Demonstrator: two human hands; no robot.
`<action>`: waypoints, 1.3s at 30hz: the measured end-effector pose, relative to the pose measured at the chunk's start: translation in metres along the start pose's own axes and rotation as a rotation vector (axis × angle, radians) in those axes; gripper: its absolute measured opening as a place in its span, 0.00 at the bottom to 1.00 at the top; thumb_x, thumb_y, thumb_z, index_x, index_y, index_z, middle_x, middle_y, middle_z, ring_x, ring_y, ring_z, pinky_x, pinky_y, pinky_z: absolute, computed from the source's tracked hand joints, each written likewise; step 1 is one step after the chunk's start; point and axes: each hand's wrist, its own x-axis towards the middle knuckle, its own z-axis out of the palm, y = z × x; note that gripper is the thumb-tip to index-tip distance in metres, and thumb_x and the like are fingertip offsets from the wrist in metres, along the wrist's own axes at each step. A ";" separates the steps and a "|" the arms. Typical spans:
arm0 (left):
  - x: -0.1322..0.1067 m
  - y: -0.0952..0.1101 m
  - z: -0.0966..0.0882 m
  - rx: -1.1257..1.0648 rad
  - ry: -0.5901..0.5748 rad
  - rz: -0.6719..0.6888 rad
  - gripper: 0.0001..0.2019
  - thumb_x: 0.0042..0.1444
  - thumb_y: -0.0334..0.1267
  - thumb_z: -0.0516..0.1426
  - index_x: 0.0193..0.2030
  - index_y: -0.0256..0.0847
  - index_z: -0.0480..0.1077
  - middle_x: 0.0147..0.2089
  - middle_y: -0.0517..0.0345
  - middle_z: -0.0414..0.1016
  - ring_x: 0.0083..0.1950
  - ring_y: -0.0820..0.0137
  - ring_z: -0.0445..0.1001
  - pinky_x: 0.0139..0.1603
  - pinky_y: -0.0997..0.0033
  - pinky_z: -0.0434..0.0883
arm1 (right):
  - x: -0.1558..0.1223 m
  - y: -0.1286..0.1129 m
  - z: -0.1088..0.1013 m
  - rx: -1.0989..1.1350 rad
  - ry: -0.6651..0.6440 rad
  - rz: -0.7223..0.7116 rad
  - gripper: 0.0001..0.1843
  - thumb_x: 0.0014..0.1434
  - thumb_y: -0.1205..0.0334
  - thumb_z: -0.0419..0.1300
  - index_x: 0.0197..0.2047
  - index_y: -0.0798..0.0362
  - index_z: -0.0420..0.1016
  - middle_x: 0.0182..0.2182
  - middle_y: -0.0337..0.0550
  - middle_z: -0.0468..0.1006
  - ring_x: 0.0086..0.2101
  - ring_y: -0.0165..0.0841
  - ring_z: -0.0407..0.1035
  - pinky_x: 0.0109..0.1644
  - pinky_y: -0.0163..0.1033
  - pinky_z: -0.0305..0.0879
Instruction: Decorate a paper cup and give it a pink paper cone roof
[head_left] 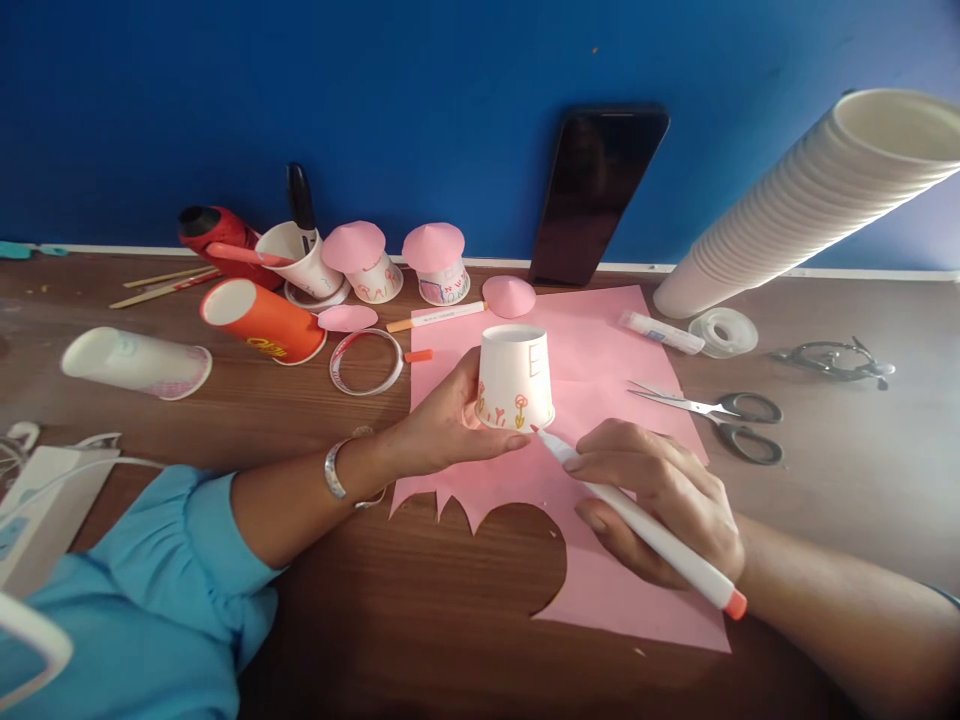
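Paper cup (516,375), inverted, over the pink sheet (600,345): my left hand (442,425) is holding its side and lower rim; likely light, easily dented, calling for soft pressure near the stiffer rim; white marker (646,532), over that sheet: my right hand (664,490) is gripping it

Inverted flowered cup (510,378), uncapped marker (667,543)

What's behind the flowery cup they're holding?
Beyond the cup you can see pink paper, a little pink cone and a white-and-orange marker lying down. The cup covers whatever is straight behind it, and hides part of the left hand too.
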 end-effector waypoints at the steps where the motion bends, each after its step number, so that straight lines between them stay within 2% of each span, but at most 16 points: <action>1: 0.000 0.000 0.000 0.021 0.004 0.006 0.32 0.49 0.40 0.71 0.56 0.47 0.60 0.53 0.52 0.70 0.56 0.56 0.74 0.52 0.54 0.78 | 0.000 0.000 0.000 0.002 0.001 0.007 0.09 0.68 0.68 0.58 0.51 0.53 0.69 0.31 0.43 0.78 0.31 0.34 0.76 0.32 0.39 0.75; 10: -0.001 -0.006 0.000 0.124 0.028 0.001 0.31 0.49 0.39 0.72 0.55 0.45 0.61 0.52 0.53 0.71 0.55 0.56 0.75 0.49 0.57 0.77 | 0.000 -0.001 0.003 0.000 0.004 -0.001 0.09 0.64 0.72 0.59 0.48 0.54 0.70 0.30 0.43 0.77 0.30 0.34 0.76 0.31 0.38 0.74; 19: 0.000 0.002 -0.003 -0.010 -0.014 -0.037 0.31 0.52 0.40 0.71 0.59 0.46 0.64 0.56 0.51 0.75 0.59 0.56 0.76 0.56 0.54 0.77 | 0.002 0.002 0.002 -0.026 0.017 -0.019 0.09 0.64 0.72 0.58 0.47 0.53 0.69 0.28 0.42 0.78 0.28 0.34 0.75 0.29 0.39 0.74; 28: -0.002 -0.005 -0.008 -0.057 -0.022 -0.043 0.34 0.51 0.37 0.72 0.63 0.47 0.65 0.61 0.47 0.76 0.64 0.52 0.75 0.61 0.50 0.75 | 0.005 0.004 0.002 -0.030 0.040 0.033 0.07 0.65 0.71 0.57 0.45 0.52 0.68 0.29 0.42 0.78 0.29 0.33 0.76 0.31 0.37 0.74; 39: -0.001 -0.003 -0.008 -0.049 -0.032 -0.051 0.35 0.52 0.38 0.71 0.64 0.47 0.64 0.62 0.47 0.76 0.63 0.52 0.75 0.61 0.50 0.75 | 0.005 0.005 -0.002 0.004 0.025 0.037 0.09 0.62 0.72 0.58 0.45 0.51 0.69 0.29 0.40 0.78 0.28 0.33 0.75 0.30 0.37 0.73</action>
